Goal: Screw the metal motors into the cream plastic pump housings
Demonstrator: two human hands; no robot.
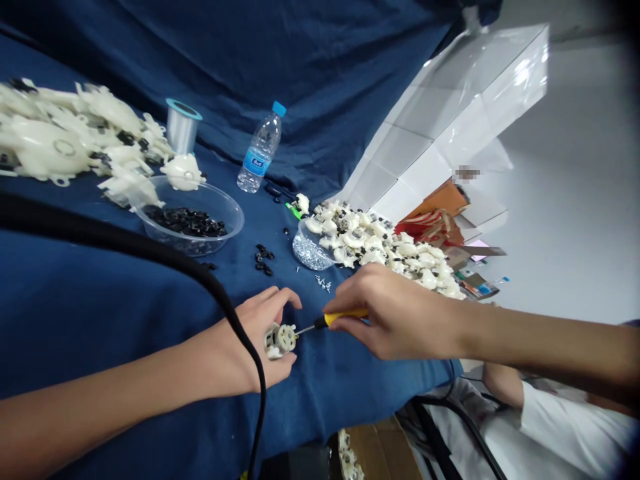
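Note:
My left hand (pixel 245 347) is closed round a small whitish motor part (pixel 281 339), its round end facing right. In my right hand (pixel 383 312) is a yellow-handled screwdriver (pixel 345 316), whose thin tip touches or nearly touches the edge of that end. Just beyond the hands lie a few loose silver screws (pixel 323 283) and several small black pieces (pixel 263 259). A small clear bowl of screws (pixel 311 253) stands beside a heap of cream plastic parts (pixel 385 243).
A larger clear bowl (pixel 234 230) holds black pieces at the left. Behind it are a wire spool (pixel 183 127), a water bottle (pixel 260 152) and more cream parts (pixel 55 143). A black cable (pixel 200 267) crosses the view. Another person's white sleeve (pixel 560 420) shows at lower right.

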